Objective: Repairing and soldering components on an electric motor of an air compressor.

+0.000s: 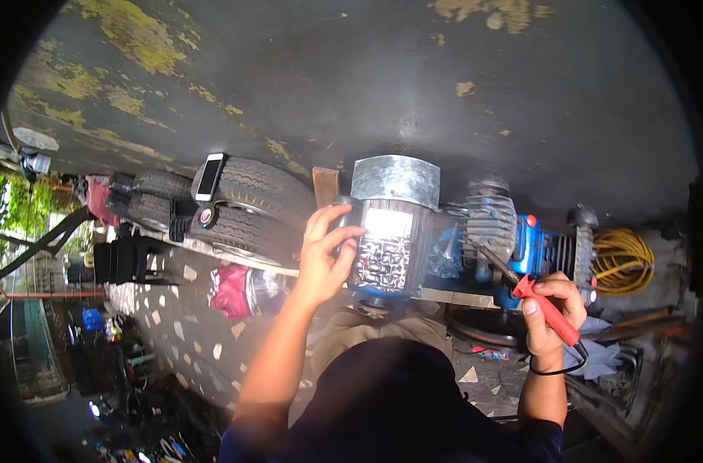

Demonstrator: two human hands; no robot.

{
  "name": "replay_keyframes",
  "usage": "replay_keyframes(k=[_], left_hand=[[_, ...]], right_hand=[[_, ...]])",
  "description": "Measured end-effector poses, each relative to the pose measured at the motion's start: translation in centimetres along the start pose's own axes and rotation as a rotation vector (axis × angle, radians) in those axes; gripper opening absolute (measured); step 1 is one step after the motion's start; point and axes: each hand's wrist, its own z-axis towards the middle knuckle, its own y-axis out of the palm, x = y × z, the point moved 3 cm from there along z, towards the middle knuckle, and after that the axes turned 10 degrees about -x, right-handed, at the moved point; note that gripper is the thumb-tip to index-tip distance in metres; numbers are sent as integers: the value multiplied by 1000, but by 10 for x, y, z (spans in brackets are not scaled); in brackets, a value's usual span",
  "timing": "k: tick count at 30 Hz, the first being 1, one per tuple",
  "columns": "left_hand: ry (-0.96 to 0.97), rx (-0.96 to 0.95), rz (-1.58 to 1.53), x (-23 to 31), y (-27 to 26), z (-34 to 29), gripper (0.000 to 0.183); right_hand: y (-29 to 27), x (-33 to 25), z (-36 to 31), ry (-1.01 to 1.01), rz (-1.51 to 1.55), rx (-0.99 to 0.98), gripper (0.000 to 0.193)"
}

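My right hand [550, 309] is closed around the red handle of a soldering iron [554, 315], its dark metal shaft slanting up and left toward a finned metal cylinder head [490, 220]. My left hand [325, 251] has its fingers curled over a black cylindrical part [348, 220] on the left side of an electric motor [394, 251]; the thumb sits just below the index finger. A shiny label plate faces me on the motor's ribbed body, and a curved sheet-metal cover [395, 179] rises behind it. The iron's tip is hard to make out against the fins.
Tyres [263, 193] line the wall at left, with a white phone [210, 177] on top. Blue compressor parts [529, 239] stand at right, beside a coiled yellow hose [623, 261]. The iron's black cord [556, 372] loops below my right hand. A pink bundle [232, 292] lies at lower left.
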Motion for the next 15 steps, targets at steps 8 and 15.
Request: replay_keyframes(k=[8, 15], left_hand=[[83, -98, -131, -29, 4, 4, 30], [190, 148, -14, -27, -16, -34, 42]], right_hand=[[22, -96, -81, -109, -677, 262, 31], [24, -134, -191, 83, -1016, 320, 30]])
